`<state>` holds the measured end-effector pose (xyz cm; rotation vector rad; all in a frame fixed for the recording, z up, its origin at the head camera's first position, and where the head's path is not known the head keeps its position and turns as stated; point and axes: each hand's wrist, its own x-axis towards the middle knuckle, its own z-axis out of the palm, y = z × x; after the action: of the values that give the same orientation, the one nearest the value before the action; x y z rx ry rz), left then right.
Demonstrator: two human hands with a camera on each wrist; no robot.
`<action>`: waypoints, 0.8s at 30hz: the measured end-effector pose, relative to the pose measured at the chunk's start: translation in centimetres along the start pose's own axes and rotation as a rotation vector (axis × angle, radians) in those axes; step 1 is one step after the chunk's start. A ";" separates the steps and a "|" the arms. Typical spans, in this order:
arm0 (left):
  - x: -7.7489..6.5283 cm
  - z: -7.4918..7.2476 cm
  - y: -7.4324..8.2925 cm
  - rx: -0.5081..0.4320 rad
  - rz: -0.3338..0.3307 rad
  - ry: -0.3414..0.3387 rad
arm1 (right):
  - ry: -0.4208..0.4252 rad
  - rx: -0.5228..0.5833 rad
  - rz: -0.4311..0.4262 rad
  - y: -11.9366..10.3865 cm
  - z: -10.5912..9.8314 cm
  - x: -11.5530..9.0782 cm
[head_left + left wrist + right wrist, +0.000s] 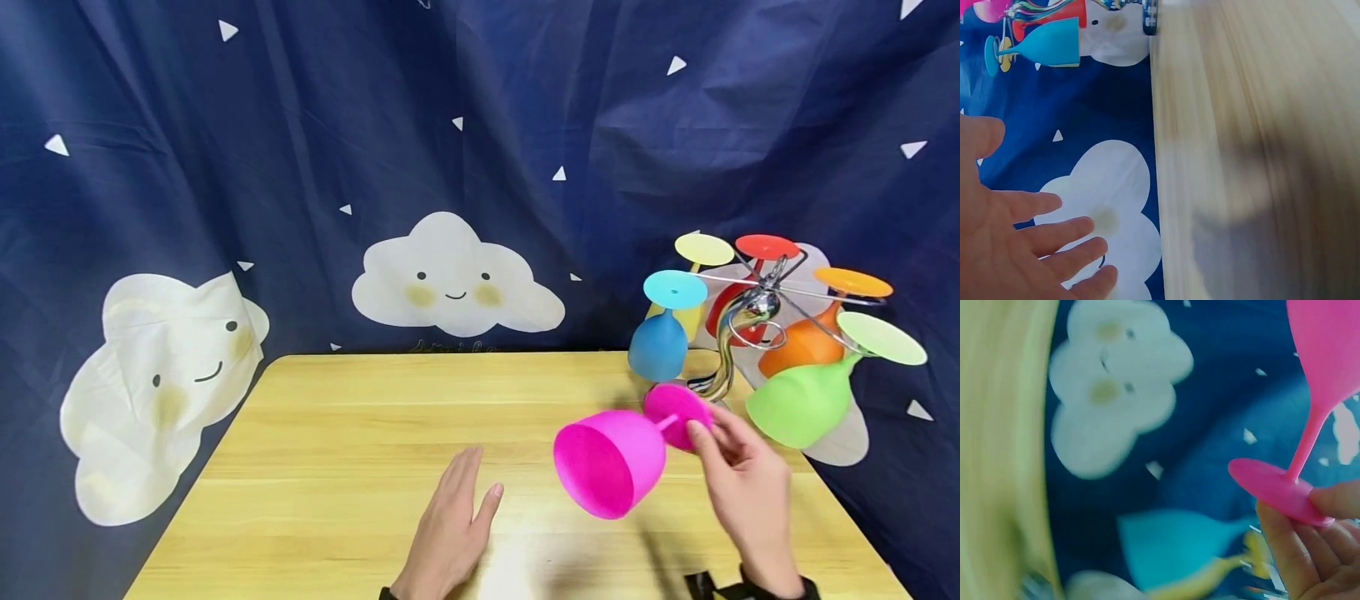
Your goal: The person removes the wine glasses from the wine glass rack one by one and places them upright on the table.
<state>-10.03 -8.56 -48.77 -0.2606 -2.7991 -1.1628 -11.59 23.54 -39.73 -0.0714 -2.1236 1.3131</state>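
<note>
A pink plastic goblet is tilted in the air over the table, its mouth facing down and left toward the viewer. My right hand pinches the goblet's round base between thumb and fingers. Over the table's front middle, my left hand has straight fingers and holds nothing. At the table's right stands a chrome goblet rack with colored goblets hanging upside down by their bases: a blue goblet, a green goblet, an orange goblet, plus red and yellow ones behind.
The light wooden table reaches back to a dark blue curtain printed with clouds and white triangles. The rack stands close to the table's back right corner, and the green goblet hangs near the right edge.
</note>
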 end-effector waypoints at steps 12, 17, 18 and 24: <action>0.2 0.2 0.7 -0.204 0.052 0.044 | -0.330 0.492 0.504 2.6 6.9 -4.8; 0.4 0.8 1.6 -0.386 0.125 0.123 | -0.368 0.557 0.603 2.5 9.0 -6.7; 0.5 0.9 1.8 -0.457 0.121 0.127 | -0.379 0.578 0.619 2.4 9.3 -7.0; 0.8 1.6 2.9 -0.709 0.088 0.117 | -0.433 0.687 0.657 1.6 11.2 -8.5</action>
<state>-10.27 -5.28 -47.79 -0.3421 -2.1476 -2.0228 -11.26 12.49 -48.55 -0.2244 -1.9097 2.5849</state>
